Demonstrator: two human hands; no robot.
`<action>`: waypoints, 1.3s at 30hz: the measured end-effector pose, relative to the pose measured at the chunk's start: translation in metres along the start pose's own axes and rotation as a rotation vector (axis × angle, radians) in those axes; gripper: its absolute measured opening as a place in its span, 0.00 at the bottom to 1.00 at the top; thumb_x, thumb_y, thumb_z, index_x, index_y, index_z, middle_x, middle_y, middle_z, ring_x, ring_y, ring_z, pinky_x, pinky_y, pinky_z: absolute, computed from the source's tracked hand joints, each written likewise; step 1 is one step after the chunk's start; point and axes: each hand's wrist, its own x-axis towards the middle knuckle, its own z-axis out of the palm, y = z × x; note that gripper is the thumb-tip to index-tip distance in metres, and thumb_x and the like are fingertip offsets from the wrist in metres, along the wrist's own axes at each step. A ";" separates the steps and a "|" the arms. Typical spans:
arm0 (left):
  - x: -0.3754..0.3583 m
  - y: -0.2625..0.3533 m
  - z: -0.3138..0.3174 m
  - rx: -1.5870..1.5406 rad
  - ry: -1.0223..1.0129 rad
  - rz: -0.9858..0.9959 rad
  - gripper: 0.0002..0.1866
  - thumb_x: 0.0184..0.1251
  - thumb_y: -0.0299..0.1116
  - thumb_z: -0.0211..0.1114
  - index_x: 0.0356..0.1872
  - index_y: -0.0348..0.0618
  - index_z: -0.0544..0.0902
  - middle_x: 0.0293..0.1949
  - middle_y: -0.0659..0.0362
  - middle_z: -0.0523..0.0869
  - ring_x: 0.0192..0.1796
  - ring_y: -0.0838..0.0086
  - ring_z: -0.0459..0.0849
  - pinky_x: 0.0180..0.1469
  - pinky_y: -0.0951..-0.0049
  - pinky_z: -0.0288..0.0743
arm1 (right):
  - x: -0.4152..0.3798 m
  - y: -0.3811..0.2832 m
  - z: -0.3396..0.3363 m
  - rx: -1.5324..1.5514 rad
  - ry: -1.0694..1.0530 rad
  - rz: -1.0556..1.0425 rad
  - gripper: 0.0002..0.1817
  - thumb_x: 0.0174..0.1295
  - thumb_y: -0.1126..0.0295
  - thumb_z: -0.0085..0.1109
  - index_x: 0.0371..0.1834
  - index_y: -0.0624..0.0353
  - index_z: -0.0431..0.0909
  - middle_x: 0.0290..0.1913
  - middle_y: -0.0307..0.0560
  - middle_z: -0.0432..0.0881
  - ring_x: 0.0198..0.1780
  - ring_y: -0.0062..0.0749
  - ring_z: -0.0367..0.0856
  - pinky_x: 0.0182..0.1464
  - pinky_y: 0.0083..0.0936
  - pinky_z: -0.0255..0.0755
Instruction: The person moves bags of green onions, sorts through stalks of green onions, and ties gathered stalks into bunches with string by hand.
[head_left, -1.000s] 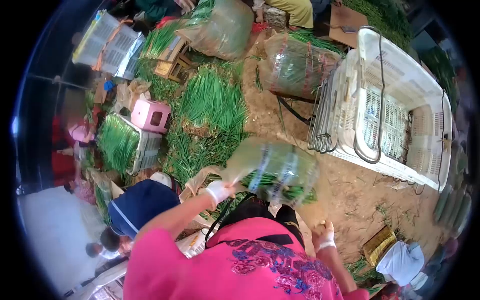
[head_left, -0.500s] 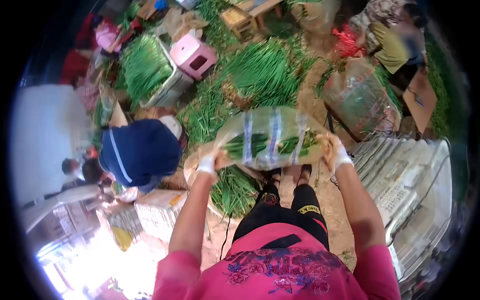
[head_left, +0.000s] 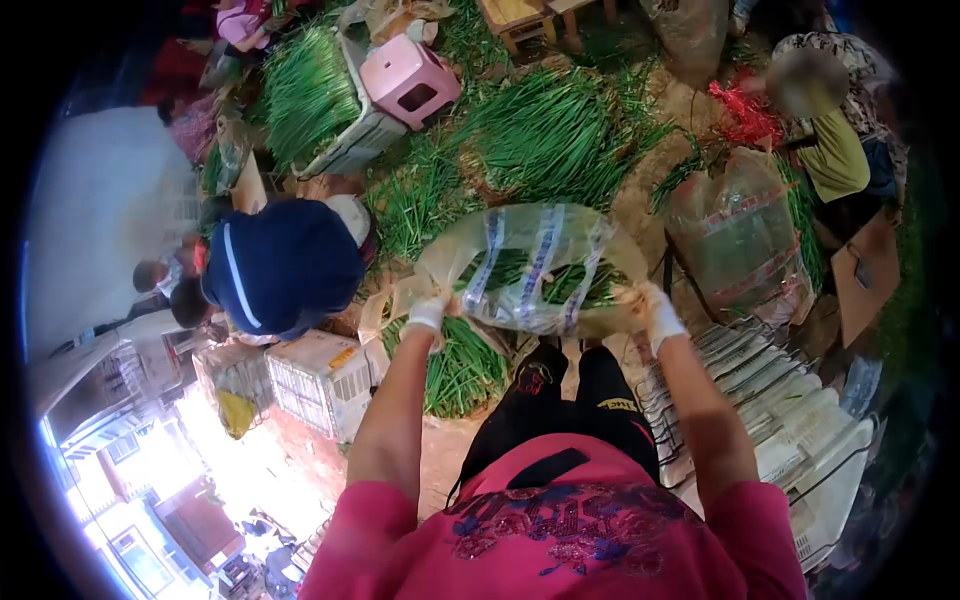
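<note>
A large clear plastic bag (head_left: 520, 310) with blue printed stripes is stretched between my two hands in front of my legs. My left hand (head_left: 440, 308) grips its left edge and my right hand (head_left: 645, 305) grips its right edge; both wear white wrist coverings. Green stalks show through the film, and whether they lie in the bag or behind it I cannot tell. More cut green stalks (head_left: 462, 370) lie below my left hand. Beyond the bag spreads a big heap of long green stalks (head_left: 545, 135).
A person in dark blue (head_left: 285, 265) bends at the left, near white crates (head_left: 320, 380). Stacked pale crates (head_left: 790, 430) stand at the right. Farther off are a pink stool (head_left: 410, 80), a filled plastic bag (head_left: 735, 230) and a person in patterned clothes (head_left: 850, 70).
The view has shifted, so the crates at the right sit lower and the far people and stool have moved. The bag is still held between both hands, its striped film slightly tilted and creased.
</note>
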 end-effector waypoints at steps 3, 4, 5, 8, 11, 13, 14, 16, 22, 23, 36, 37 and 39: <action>-0.015 0.000 0.023 0.018 0.019 -0.207 0.30 0.55 0.57 0.54 0.48 0.41 0.77 0.37 0.50 0.83 0.40 0.58 0.81 0.44 0.65 0.71 | -0.010 0.028 -0.007 -0.284 0.071 -0.044 0.13 0.60 0.66 0.44 0.22 0.61 0.69 0.20 0.46 0.71 0.24 0.34 0.71 0.32 0.28 0.67; -0.038 0.023 0.015 0.061 -0.048 -0.147 0.31 0.54 0.58 0.55 0.50 0.41 0.76 0.40 0.49 0.83 0.42 0.59 0.81 0.45 0.64 0.71 | -0.018 0.026 0.007 0.029 0.018 0.163 0.11 0.57 0.69 0.51 0.18 0.60 0.68 0.14 0.47 0.69 0.14 0.36 0.68 0.22 0.27 0.68; -0.060 0.054 0.007 0.146 -0.090 -0.182 0.30 0.54 0.57 0.54 0.48 0.41 0.77 0.38 0.49 0.83 0.41 0.60 0.81 0.44 0.65 0.71 | -0.014 0.041 -0.004 -0.016 -0.008 0.122 0.12 0.59 0.67 0.51 0.20 0.59 0.68 0.12 0.46 0.69 0.10 0.33 0.65 0.21 0.26 0.68; -0.058 0.034 0.015 0.349 0.008 -0.055 0.25 0.56 0.53 0.53 0.36 0.39 0.79 0.29 0.52 0.83 0.34 0.61 0.81 0.38 0.66 0.72 | 0.016 0.096 -0.027 0.172 0.165 0.079 0.14 0.61 0.64 0.50 0.20 0.57 0.71 0.13 0.41 0.70 0.11 0.28 0.65 0.15 0.24 0.57; -0.057 0.061 0.006 -0.019 -0.085 -0.314 0.21 0.55 0.50 0.55 0.30 0.38 0.78 0.29 0.53 0.83 0.32 0.64 0.81 0.38 0.68 0.72 | 0.002 0.094 -0.014 0.258 0.245 0.021 0.16 0.62 0.61 0.49 0.20 0.57 0.72 0.14 0.39 0.69 0.11 0.26 0.63 0.14 0.23 0.53; -0.059 0.074 -0.001 0.111 -0.176 -0.255 0.19 0.58 0.47 0.53 0.31 0.39 0.79 0.29 0.53 0.83 0.30 0.65 0.81 0.38 0.67 0.73 | -0.015 0.092 -0.012 0.129 0.198 -0.010 0.16 0.63 0.60 0.49 0.21 0.57 0.72 0.16 0.40 0.72 0.12 0.27 0.65 0.13 0.23 0.57; -0.059 0.073 -0.007 0.179 -0.217 -0.223 0.18 0.59 0.46 0.52 0.31 0.40 0.79 0.29 0.52 0.83 0.29 0.65 0.81 0.37 0.67 0.73 | -0.019 0.089 -0.011 0.065 0.174 -0.027 0.16 0.63 0.60 0.49 0.22 0.57 0.72 0.17 0.41 0.73 0.12 0.28 0.66 0.13 0.22 0.59; -0.038 0.031 -0.001 0.534 -0.271 0.328 0.18 0.64 0.43 0.46 0.31 0.41 0.80 0.26 0.51 0.83 0.27 0.67 0.81 0.37 0.68 0.74 | -0.011 0.089 -0.013 -0.222 0.152 0.207 0.14 0.62 0.63 0.47 0.27 0.64 0.74 0.17 0.48 0.74 0.22 0.33 0.74 0.27 0.23 0.71; -0.019 -0.032 0.033 0.103 -0.457 -0.240 0.20 0.66 0.44 0.43 0.28 0.44 0.81 0.24 0.54 0.83 0.21 0.69 0.76 0.28 0.69 0.71 | -0.013 0.109 0.014 -0.520 -0.117 0.087 0.15 0.60 0.63 0.48 0.29 0.65 0.76 0.34 0.53 0.82 0.33 0.37 0.81 0.34 0.25 0.73; -0.024 -0.034 0.034 -0.084 -0.431 -0.283 0.21 0.66 0.45 0.44 0.26 0.43 0.81 0.23 0.56 0.82 0.19 0.71 0.74 0.25 0.70 0.69 | -0.013 0.117 0.011 -0.479 -0.139 0.153 0.13 0.59 0.63 0.48 0.30 0.63 0.76 0.33 0.53 0.82 0.31 0.34 0.81 0.32 0.25 0.72; -0.015 -0.010 -0.014 -0.246 -0.223 -0.162 0.10 0.60 0.44 0.60 0.28 0.49 0.79 0.13 0.69 0.67 0.12 0.81 0.59 0.14 0.78 0.52 | -0.046 0.112 0.006 -0.192 0.269 -0.057 0.11 0.59 0.65 0.50 0.28 0.61 0.77 0.18 0.44 0.75 0.18 0.28 0.69 0.21 0.22 0.61; -0.009 -0.007 -0.024 -0.217 -0.189 -0.128 0.10 0.59 0.44 0.61 0.29 0.49 0.79 0.13 0.69 0.67 0.13 0.81 0.60 0.14 0.77 0.52 | -0.046 0.106 0.004 -0.223 0.281 0.007 0.12 0.59 0.64 0.50 0.27 0.60 0.77 0.18 0.45 0.75 0.17 0.28 0.68 0.20 0.22 0.60; 0.012 -0.009 -0.047 -0.046 -0.181 0.081 0.12 0.57 0.44 0.62 0.33 0.47 0.79 0.17 0.65 0.71 0.18 0.78 0.64 0.20 0.76 0.56 | -0.062 0.076 0.018 -0.224 0.303 0.059 0.09 0.56 0.67 0.56 0.25 0.61 0.76 0.15 0.44 0.72 0.14 0.29 0.68 0.17 0.22 0.58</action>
